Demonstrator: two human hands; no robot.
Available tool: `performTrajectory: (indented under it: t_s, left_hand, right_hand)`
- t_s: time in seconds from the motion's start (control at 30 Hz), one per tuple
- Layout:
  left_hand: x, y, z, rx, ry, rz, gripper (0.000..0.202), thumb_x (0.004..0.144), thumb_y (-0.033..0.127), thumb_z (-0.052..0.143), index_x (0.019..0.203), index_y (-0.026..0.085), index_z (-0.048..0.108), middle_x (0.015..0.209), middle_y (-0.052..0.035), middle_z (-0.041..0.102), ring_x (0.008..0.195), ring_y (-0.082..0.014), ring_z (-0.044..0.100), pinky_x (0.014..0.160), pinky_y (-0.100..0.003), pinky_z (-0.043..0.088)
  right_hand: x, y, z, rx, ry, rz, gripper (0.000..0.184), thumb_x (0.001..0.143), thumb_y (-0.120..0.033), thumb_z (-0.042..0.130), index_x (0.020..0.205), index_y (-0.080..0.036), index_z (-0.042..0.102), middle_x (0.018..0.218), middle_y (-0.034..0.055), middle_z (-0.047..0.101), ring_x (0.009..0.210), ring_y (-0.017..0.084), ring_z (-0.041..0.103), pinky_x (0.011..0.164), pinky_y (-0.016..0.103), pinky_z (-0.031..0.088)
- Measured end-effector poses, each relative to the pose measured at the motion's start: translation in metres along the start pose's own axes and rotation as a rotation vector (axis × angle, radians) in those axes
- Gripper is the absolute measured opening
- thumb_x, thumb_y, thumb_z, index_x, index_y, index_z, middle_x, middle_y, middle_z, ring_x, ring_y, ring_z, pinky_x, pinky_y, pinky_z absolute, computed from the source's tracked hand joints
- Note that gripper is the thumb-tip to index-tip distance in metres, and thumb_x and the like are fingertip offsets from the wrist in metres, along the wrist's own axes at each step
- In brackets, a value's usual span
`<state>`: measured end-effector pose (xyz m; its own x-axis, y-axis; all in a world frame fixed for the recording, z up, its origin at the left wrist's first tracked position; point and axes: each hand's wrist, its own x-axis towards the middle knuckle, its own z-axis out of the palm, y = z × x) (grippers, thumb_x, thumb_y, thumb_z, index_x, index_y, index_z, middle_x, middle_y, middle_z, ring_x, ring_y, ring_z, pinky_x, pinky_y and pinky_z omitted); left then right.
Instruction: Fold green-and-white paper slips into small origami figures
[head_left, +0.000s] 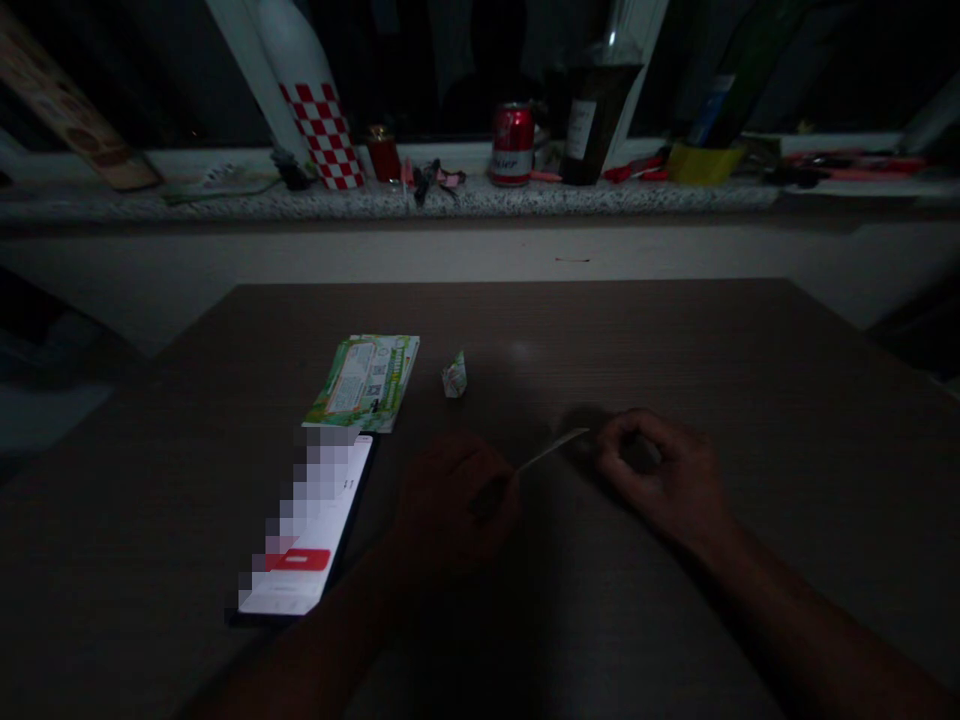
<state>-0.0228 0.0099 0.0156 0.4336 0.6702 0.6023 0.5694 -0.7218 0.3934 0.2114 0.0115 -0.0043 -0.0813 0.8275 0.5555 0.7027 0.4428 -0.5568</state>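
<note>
My left hand (pixel 459 500) is closed, with a thin, pale piece of paper (pixel 553 449) between its fingers. The paper is seen nearly edge-on and points up to the right. To its right is my right hand (pixel 664 480), thumb and forefinger pressed together in a ring. A small gap separates those fingertips from the paper's far end, and I see nothing between them. Beyond my left hand a small folded paper piece (pixel 454 377) with a green and white print stands on the table. The light is dim, so the left fingers are partly lost in shadow.
Green and white printed leaflets (pixel 364 385) lie stacked at the left of the brown table (pixel 645 330). Below them is a lit phone (pixel 307 545). Along the stone windowsill (pixel 465 205) stand a red-checked white bottle (pixel 319 115), a red can (pixel 513 145) and a dark bottle (pixel 589 125).
</note>
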Motion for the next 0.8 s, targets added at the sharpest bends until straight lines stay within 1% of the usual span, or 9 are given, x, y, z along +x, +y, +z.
performTrajectory:
  t_s: [0.07, 0.13, 0.27, 0.37, 0.47, 0.53, 0.6, 0.7, 0.8]
  left_hand:
    - [0.000, -0.001, 0.002, 0.001, 0.032, 0.030, 0.004, 0.080, 0.014, 0.060, 0.076, 0.016, 0.060, 0.074, -0.0035, 0.064, 0.069, -0.0148, 0.058, 0.063, -0.028, 0.049]
    - [-0.001, -0.001, 0.004, 0.005, 0.031, 0.071, 0.005, 0.079, 0.011, 0.061, 0.079, 0.016, 0.061, 0.076, -0.0037, 0.064, 0.070, -0.0147, 0.058, 0.064, -0.028, 0.049]
    - [-0.003, 0.001, 0.008, 0.019, -0.009, 0.172, 0.006, 0.079, 0.010, 0.062, 0.082, 0.016, 0.062, 0.079, -0.0044, 0.065, 0.073, -0.0156, 0.058, 0.066, -0.029, 0.048]
    - [-0.004, 0.005, 0.013, 0.015, -0.054, 0.228, 0.006, 0.081, 0.013, 0.061, 0.087, 0.015, 0.062, 0.083, -0.0053, 0.068, 0.076, -0.0170, 0.060, 0.070, -0.032, 0.049]
    - [-0.003, 0.009, 0.015, -0.009, -0.108, 0.239, 0.009, 0.083, 0.022, 0.062, 0.090, 0.017, 0.061, 0.090, -0.0060, 0.069, 0.082, -0.0190, 0.062, 0.075, -0.035, 0.049]
    - [-0.003, 0.011, 0.013, -0.032, -0.124, 0.222, 0.016, 0.083, 0.030, 0.063, 0.093, 0.018, 0.060, 0.094, -0.0067, 0.068, 0.086, -0.0205, 0.062, 0.078, -0.036, 0.048]
    - [-0.003, 0.011, 0.010, -0.038, -0.091, 0.186, 0.024, 0.082, 0.032, 0.065, 0.099, 0.018, 0.058, 0.099, -0.0078, 0.066, 0.092, -0.0216, 0.061, 0.082, -0.038, 0.047]
    - [-0.002, 0.011, 0.007, 0.012, -0.025, 0.101, 0.037, 0.081, 0.025, 0.064, 0.115, 0.018, 0.052, 0.114, -0.0117, 0.059, 0.106, -0.0244, 0.055, 0.090, -0.041, 0.045]
    - [-0.002, 0.011, 0.008, 0.065, -0.038, 0.027, 0.052, 0.080, 0.020, 0.062, 0.127, 0.015, 0.042, 0.125, -0.0153, 0.052, 0.116, -0.0278, 0.048, 0.094, -0.044, 0.042]
  right_hand:
    - [-0.004, -0.006, 0.005, 0.127, -0.036, 0.082, 0.002, 0.079, -0.021, 0.060, 0.077, -0.020, 0.060, 0.067, 0.0010, 0.066, 0.061, 0.015, 0.063, 0.057, 0.026, 0.050]
    - [-0.007, -0.012, 0.010, 0.277, -0.067, 0.198, 0.006, 0.081, -0.025, 0.061, 0.083, -0.020, 0.063, 0.069, 0.0013, 0.067, 0.062, 0.015, 0.063, 0.057, 0.026, 0.051]
    - [-0.011, -0.026, 0.020, 0.645, -0.171, 0.431, 0.013, 0.083, -0.031, 0.062, 0.082, -0.018, 0.063, 0.067, 0.0014, 0.067, 0.060, 0.015, 0.063, 0.055, 0.024, 0.051]
    - [-0.014, -0.032, 0.027, 0.828, -0.240, 0.503, 0.011, 0.083, -0.029, 0.063, 0.082, -0.019, 0.064, 0.074, 0.0025, 0.070, 0.069, 0.016, 0.067, 0.065, 0.027, 0.054]
    - [-0.017, -0.031, 0.031, 0.847, -0.240, 0.523, 0.009, 0.082, -0.028, 0.064, 0.082, -0.019, 0.065, 0.074, 0.0024, 0.071, 0.070, 0.017, 0.068, 0.068, 0.029, 0.055]
    - [-0.018, -0.027, 0.030, 0.781, -0.191, 0.500, 0.008, 0.082, -0.027, 0.063, 0.081, -0.019, 0.065, 0.071, 0.0022, 0.071, 0.066, 0.017, 0.067, 0.063, 0.028, 0.054]
    - [-0.018, -0.023, 0.027, 0.656, -0.159, 0.418, 0.008, 0.083, -0.025, 0.060, 0.079, -0.019, 0.064, 0.068, 0.0014, 0.068, 0.061, 0.015, 0.063, 0.057, 0.026, 0.051]
    - [-0.015, -0.022, 0.019, 0.403, -0.173, 0.163, 0.007, 0.082, -0.018, 0.058, 0.076, -0.019, 0.061, 0.066, 0.0009, 0.062, 0.059, 0.014, 0.058, 0.054, 0.025, 0.046]
    - [-0.012, -0.024, 0.012, 0.244, -0.193, -0.100, 0.007, 0.080, -0.011, 0.058, 0.079, -0.018, 0.060, 0.067, 0.0014, 0.057, 0.059, 0.014, 0.053, 0.054, 0.026, 0.043]
